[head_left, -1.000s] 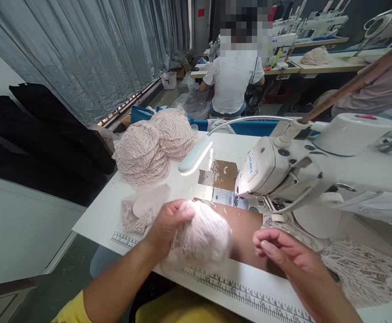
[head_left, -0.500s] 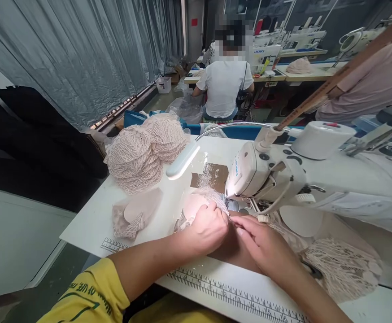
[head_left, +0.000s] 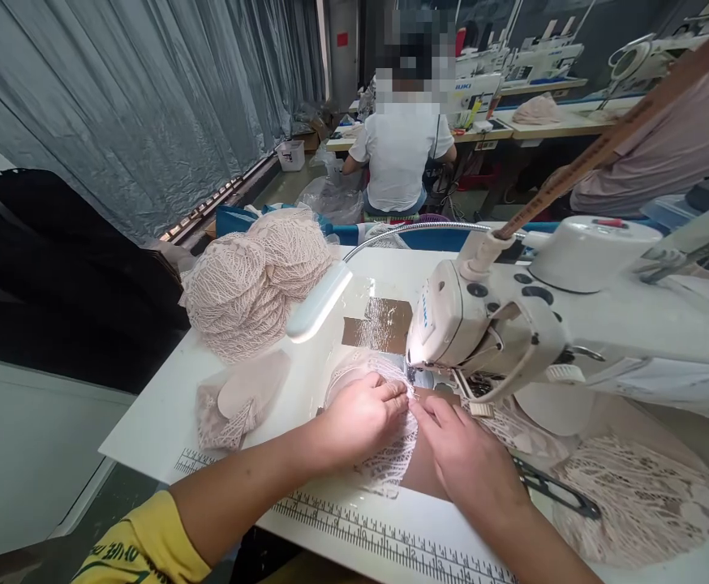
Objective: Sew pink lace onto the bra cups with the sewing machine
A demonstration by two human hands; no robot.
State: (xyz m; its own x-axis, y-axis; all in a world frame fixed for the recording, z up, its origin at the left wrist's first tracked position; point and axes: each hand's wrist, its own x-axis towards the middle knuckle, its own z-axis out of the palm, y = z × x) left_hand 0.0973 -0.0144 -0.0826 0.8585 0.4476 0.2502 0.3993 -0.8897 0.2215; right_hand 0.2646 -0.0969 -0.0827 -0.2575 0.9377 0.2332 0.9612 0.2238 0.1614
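Note:
My left hand (head_left: 360, 415) is closed on the edge of a pale pink lace piece (head_left: 393, 456), just in front of the needle area of a white sewing machine (head_left: 445, 312). The lace hangs down below the fingers toward the table's front, and a rounded pale panel shows behind the hand. Fingertips of my right hand (head_left: 473, 450) pinch the same edge from the right, close to the left fingers. Beside the right wrist lies a flat black tool (head_left: 565, 492) with slots, its kind unclear.
Stacked lace pieces (head_left: 226, 288) sit at the back left, with a single lace piece (head_left: 242, 397) in front. More lace (head_left: 640, 495) lies at the right. A lamp (head_left: 318, 304) hangs over the table. A ruler strip (head_left: 384, 531) runs along the front edge. A person in white (head_left: 400, 154) sits ahead.
The lace piece has been turned and spread, so its patterned part now hangs below my left hand. My right fingers have drawn nearer the left. More of the black tool shows.

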